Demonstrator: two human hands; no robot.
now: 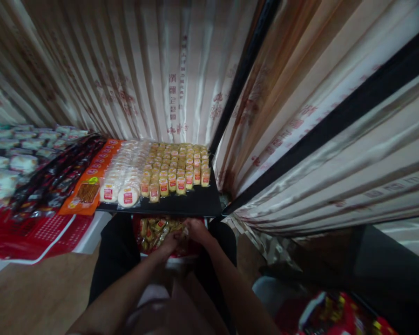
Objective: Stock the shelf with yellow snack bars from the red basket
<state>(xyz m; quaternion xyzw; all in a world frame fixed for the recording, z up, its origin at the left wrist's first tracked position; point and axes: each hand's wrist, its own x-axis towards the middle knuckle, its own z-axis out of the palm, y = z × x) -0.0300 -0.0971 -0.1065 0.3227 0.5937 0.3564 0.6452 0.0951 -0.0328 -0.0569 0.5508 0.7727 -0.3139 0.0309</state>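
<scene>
On my lap is a red bag (138, 232) with several small gold-and-yellow wrapped snacks (150, 230) inside. My left hand (176, 236) reaches over the right part of its opening, fingers curled. My right hand (196, 230) is close beside it, also with bent fingers. Something pale and shiny, perhaps clear wrapper, shows between the two hands, too dim and small to name. Just beyond, wrapped yellow cakes (176, 170) stand in rows on a black tabletop (188, 201), their front ones upright with red labels.
Left of the cakes lie round white packaged crackers (128, 197), an orange snack packet (87, 188), dark shiny packets (56, 179) and white wrapped packs (23, 163). A red printed sheet (38, 235) hangs off the table front. Pleated curtains (160, 70) and black poles surround the table. Another red bag (349, 316) is lower right.
</scene>
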